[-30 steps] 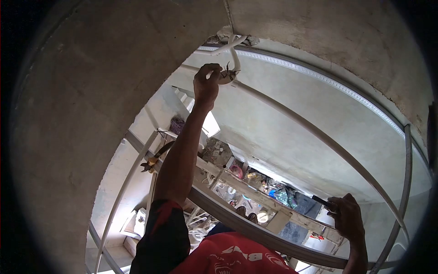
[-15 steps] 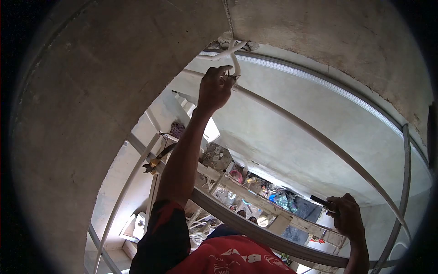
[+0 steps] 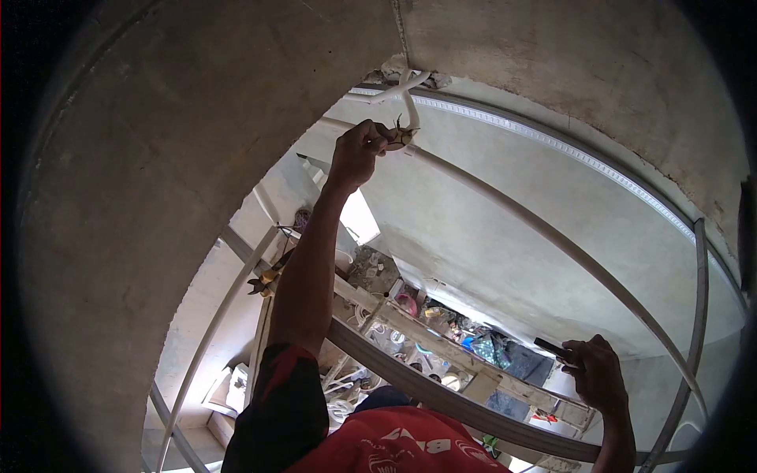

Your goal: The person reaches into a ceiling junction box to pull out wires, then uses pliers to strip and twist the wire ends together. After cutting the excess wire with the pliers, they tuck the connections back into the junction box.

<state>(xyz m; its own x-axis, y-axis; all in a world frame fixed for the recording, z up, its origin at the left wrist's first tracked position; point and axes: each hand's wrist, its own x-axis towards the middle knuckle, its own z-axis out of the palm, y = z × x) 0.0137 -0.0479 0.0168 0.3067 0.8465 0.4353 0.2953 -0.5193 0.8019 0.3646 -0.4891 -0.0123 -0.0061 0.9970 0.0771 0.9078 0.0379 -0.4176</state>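
Note:
My left hand [image 3: 356, 160] is raised to the ceiling with its fingers pinched together. They are at the edge of a small round fitting with thin wires [image 3: 400, 139], where white conduit [image 3: 409, 106] comes down from the broken corner. Whether the fingers grip a wire or the fitting's rim is hard to make out. Lower right, my right hand [image 3: 597, 374] is closed around a dark stick-shaped tool [image 3: 552, 348], whose end sticks out to the left. Beside my left forearm, pliers with yellow-and-black handles [image 3: 266, 282] rest at the metal channel, partly hidden by the arm.
A long pale pipe [image 3: 520, 213] curves from the fitting toward the lower right. Metal ceiling channels [image 3: 441, 402] cross in front of my chest. Another white pipe [image 3: 206, 343] runs along the left. Far below are wooden scaffold planks [image 3: 449, 347] and a cluttered floor.
My left hand has drawn slightly left and its fingers have closed to a pinch, leaving the round fitting and wires more visible. The right hand still holds the dark tool, almost unmoved.

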